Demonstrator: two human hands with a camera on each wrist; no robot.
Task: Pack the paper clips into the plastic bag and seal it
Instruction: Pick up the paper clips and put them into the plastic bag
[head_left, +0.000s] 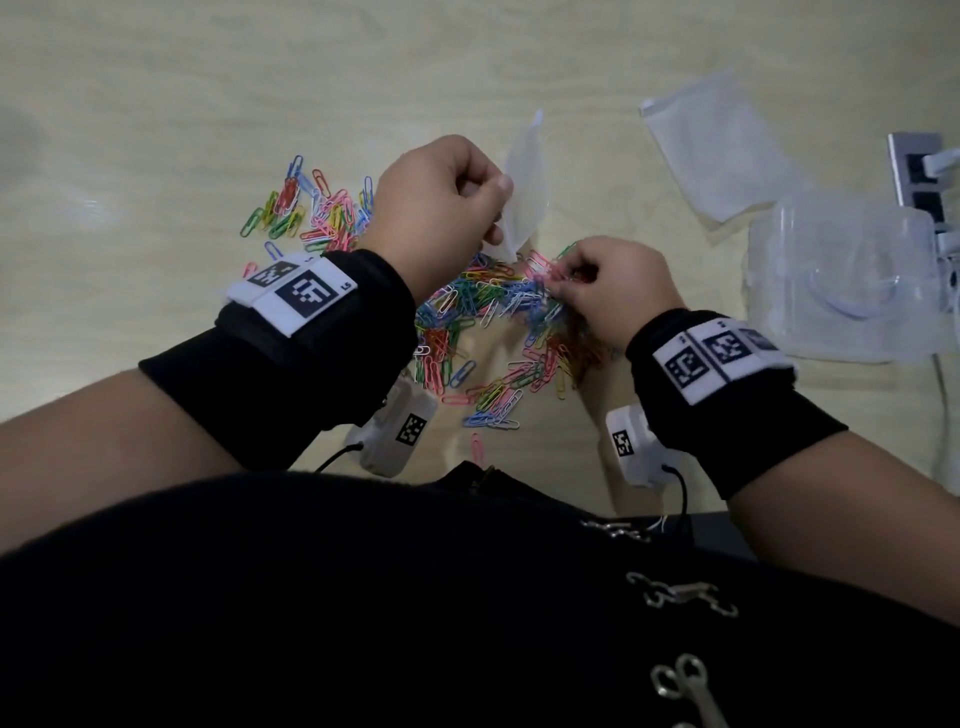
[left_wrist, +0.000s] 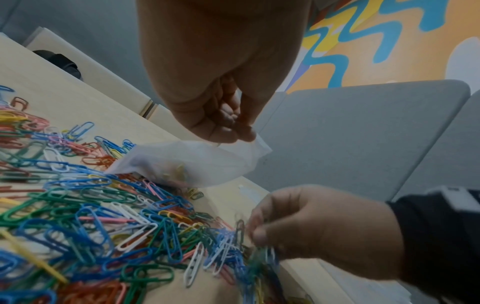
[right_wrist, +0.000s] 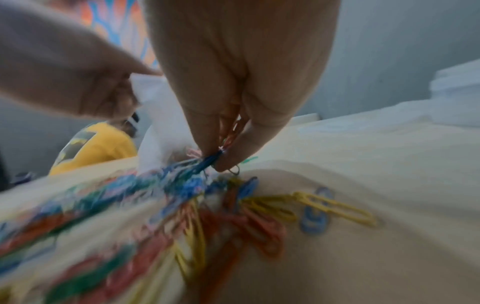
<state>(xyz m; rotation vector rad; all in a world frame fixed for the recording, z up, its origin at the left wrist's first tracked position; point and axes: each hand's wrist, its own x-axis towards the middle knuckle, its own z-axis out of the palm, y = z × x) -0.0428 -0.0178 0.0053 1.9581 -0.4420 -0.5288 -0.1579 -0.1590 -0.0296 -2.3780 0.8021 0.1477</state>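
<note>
A spread of coloured paper clips (head_left: 483, 322) (left_wrist: 103, 218) (right_wrist: 182, 205) lies on the pale wooden table (head_left: 156, 104). My left hand (head_left: 441, 202) (left_wrist: 223, 115) (right_wrist: 85, 86) pinches the top edge of a small translucent plastic bag (head_left: 524, 192) (left_wrist: 192, 162) (right_wrist: 161, 131) and holds it hanging above the heap; a few clips show inside it. My right hand (head_left: 602, 286) (left_wrist: 298, 232) (right_wrist: 226, 144) is down on the pile's right side, its fingertips pinching a bunch of clips.
Another flat plastic bag (head_left: 722, 150) lies at the back right. A clear plastic box (head_left: 841, 280) stands at the right edge beside a grey power strip (head_left: 919, 171). Grey chairs (left_wrist: 363, 133) stand beyond the table. A yellow-clad person (right_wrist: 96, 146) is in the background.
</note>
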